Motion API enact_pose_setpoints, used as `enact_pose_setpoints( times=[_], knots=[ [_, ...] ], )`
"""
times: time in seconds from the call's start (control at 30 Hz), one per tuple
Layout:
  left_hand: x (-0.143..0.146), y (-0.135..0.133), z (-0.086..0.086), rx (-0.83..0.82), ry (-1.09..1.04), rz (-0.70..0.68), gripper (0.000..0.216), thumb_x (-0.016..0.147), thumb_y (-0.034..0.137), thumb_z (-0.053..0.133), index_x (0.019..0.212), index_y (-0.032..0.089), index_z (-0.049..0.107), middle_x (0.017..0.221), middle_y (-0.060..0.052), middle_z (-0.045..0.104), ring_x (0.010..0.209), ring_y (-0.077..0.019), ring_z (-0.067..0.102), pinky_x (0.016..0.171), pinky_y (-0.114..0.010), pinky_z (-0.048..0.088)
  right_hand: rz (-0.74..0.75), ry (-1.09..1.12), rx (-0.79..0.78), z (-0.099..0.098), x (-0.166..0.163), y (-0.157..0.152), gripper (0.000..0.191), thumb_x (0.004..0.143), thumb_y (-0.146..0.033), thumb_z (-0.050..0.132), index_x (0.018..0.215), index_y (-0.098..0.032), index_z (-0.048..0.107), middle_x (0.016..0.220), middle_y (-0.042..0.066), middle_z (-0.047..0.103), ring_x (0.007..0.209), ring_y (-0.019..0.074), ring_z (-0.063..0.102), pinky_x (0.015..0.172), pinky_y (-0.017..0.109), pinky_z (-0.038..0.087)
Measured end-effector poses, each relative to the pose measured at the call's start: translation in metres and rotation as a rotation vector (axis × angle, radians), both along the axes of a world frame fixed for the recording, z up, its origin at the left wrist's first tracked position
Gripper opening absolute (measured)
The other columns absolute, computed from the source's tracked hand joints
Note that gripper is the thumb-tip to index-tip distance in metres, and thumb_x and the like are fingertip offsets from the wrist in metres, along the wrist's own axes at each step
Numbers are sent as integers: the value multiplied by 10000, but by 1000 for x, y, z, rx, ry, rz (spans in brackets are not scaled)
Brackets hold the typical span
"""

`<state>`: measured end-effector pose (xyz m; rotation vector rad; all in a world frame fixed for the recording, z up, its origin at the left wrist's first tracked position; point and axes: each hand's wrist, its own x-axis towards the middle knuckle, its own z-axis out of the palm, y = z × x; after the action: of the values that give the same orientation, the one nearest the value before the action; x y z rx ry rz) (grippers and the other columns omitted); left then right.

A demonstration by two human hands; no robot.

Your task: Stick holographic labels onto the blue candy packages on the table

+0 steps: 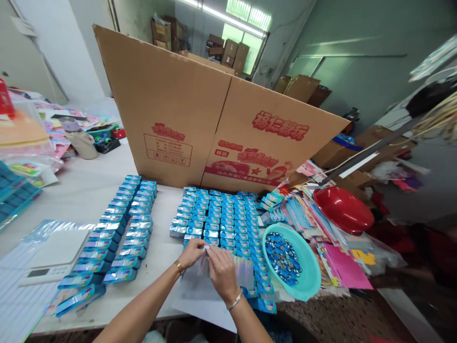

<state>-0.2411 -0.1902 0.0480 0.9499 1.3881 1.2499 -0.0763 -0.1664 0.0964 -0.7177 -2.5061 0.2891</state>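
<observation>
My left hand (192, 252) and my right hand (223, 271) meet at the fingertips over the front of the table. Between them is a small whitish piece (206, 247), too small to name, pinched by my left fingers. The right fingers press together against it. Beneath my right hand lies a shiny, striped sheet (244, 271), on top of white paper (203, 290). Just beyond my hands stand close rows of small blue packs (212, 220) with shiny tops. More blue packs (121, 250) form two long rows to the left.
A turquoise basin (311, 276) of blue shiny pieces (283, 257) stands right, beside a red basin (343, 209) on coloured packaging. A tall cardboard panel (178, 100) stands behind the packs. At left are a white scale (57, 255) and a beige flask (83, 144).
</observation>
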Motion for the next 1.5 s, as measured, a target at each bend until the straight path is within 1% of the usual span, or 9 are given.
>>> enact_pose_setpoints(
  times=[0.17,0.37,0.57,0.7,0.83,1.03,1.2,1.3,1.5],
  knots=[
    [2,-3,-1,12,-1,18,161,687,257,663,736,139,761,666,-31,705,644,-173,601,649,-260,451,12,13,-23,6,1,-4,372,931,-126,467,1250,-249,611,1165,82,683,1057,226,625,902,389,466],
    [0,-6,-1,64,157,50,162,672,176,641,772,163,768,738,-46,730,731,-198,642,692,-266,469,15,33,-108,13,-1,-12,302,942,-163,462,1166,-262,639,1080,75,682,1018,225,617,893,398,480],
    [-1,-8,3,67,153,70,139,657,167,650,752,155,751,739,-42,725,707,-185,622,672,-258,458,41,-91,-123,21,-1,-14,399,932,-148,471,1271,-341,557,1066,42,646,1230,274,522,1099,621,247],
    [-1,-10,4,70,131,80,147,655,164,649,760,159,752,754,-42,728,725,-191,629,693,-270,468,86,-110,-100,23,3,-19,436,907,-140,500,1304,-318,532,1085,63,634,1278,284,486,1050,515,382],
    [2,-11,5,81,146,71,155,672,177,661,789,162,763,760,-45,731,725,-194,641,686,-270,473,99,-129,-123,30,8,-25,409,905,-146,497,1285,-290,545,1081,82,623,1165,272,549,955,440,459],
    [5,-14,11,144,217,37,146,694,165,653,796,173,757,785,-49,733,754,-200,651,713,-275,476,75,-168,-132,41,12,-22,447,889,-149,527,1293,-342,527,1084,54,615,1247,295,482,1111,637,186],
    [5,-14,15,136,192,49,166,689,159,651,816,176,757,806,-51,737,757,-200,656,709,-273,484,99,-173,-119,39,14,-27,448,893,-142,506,1313,-299,512,1079,78,607,1210,289,487,1056,540,338],
    [4,-14,16,123,173,62,167,688,155,641,807,166,756,796,-51,735,739,-192,651,691,-266,483,89,-175,-114,41,16,-31,398,894,-151,508,1267,-283,547,1059,83,603,1055,270,552,936,456,439],
    [5,-1,21,113,104,116,157,684,176,629,785,158,748,762,-39,721,715,-178,632,662,-252,472,65,-236,-178,66,24,-31,277,913,-181,507,1156,-279,596,1038,70,583,918,222,572,774,333,461]
  ],
)
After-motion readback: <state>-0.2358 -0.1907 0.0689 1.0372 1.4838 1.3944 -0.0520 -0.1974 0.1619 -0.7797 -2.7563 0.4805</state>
